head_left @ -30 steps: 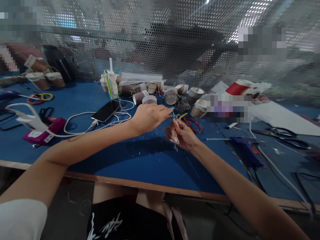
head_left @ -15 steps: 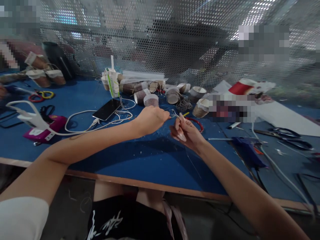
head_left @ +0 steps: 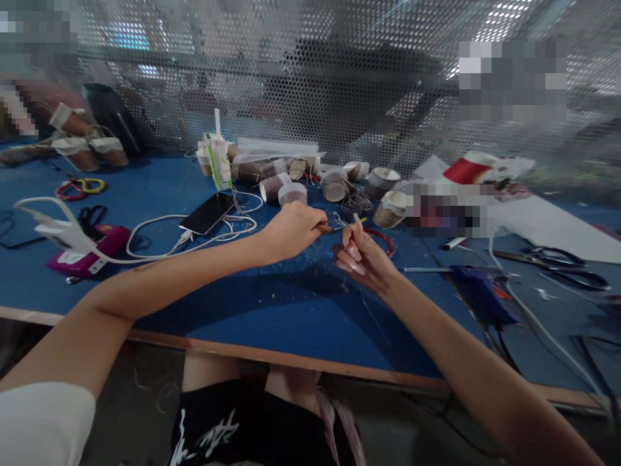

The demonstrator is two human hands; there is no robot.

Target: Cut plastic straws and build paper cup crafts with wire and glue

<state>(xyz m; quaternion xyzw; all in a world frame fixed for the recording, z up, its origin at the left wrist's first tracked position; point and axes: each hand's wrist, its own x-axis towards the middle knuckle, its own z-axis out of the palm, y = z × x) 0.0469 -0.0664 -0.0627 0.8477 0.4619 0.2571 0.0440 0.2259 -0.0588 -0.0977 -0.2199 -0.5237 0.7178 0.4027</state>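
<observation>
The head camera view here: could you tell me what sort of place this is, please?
Probably a craft or small assembly workbench. A blue table backed by a perforated metal screen holds a glue gun, scissors and many paper cups.

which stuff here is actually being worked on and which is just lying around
In hand: left hand and right hand, pinching a thin wire between them.

Lying about: phone, blue glue gun, scissors, drink carton, red ring.

Bare forearms, long pale nails – white short sleeve, black shorts w/ white print.
</observation>
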